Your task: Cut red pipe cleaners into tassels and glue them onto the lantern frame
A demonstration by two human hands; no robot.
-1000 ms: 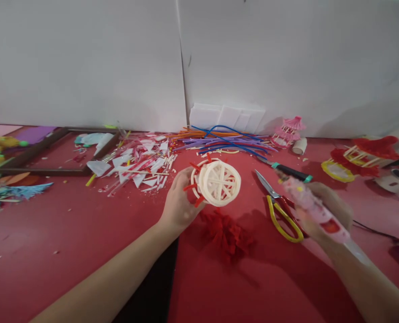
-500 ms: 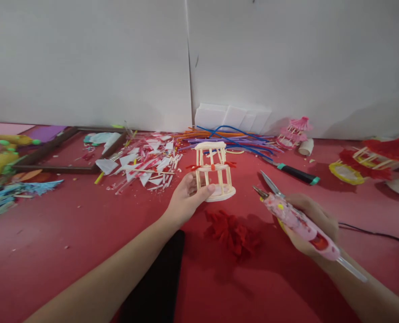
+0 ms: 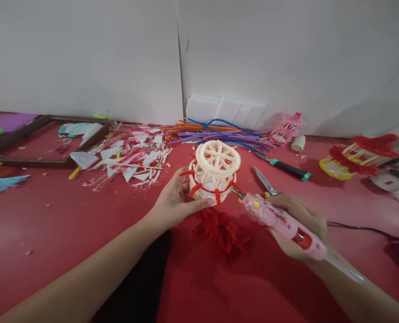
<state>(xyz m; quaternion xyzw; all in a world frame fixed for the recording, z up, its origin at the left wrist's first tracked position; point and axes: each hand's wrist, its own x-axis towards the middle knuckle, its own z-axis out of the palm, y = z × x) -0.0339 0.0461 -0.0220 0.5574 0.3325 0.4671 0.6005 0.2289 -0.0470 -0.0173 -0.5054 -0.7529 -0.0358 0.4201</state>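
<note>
My left hand (image 3: 182,197) is closed round the lower side of a cream craft tower (image 3: 219,158), a small frame of rings and posts. The tower leans so that its spoked top ring faces me, and short red fuzzy strips stick out round its middle. In my right hand (image 3: 300,224) is a pink hot glue gun (image 3: 283,222), a clear glue stick poking from its rear end. The nozzle points at the tower's right side, close to a red strip; whether they touch I cannot tell. Below the tower, a bunch of red fuzzy pieces (image 3: 223,233) lies on the table.
Scissors (image 3: 266,180) and a black-and-green craft knife (image 3: 290,170) lie beyond my right hand. Pipe cleaners (image 3: 216,134) and scraps (image 3: 128,157) spread along the back. A pink tower (image 3: 287,128), a red-and-yellow model (image 3: 361,154) and a dark frame (image 3: 45,162) stand or lie around.
The tower has tipped toward me, from side-on to showing its top ring. My right hand has brought the glue gun left, its nozzle now near the tower.
</note>
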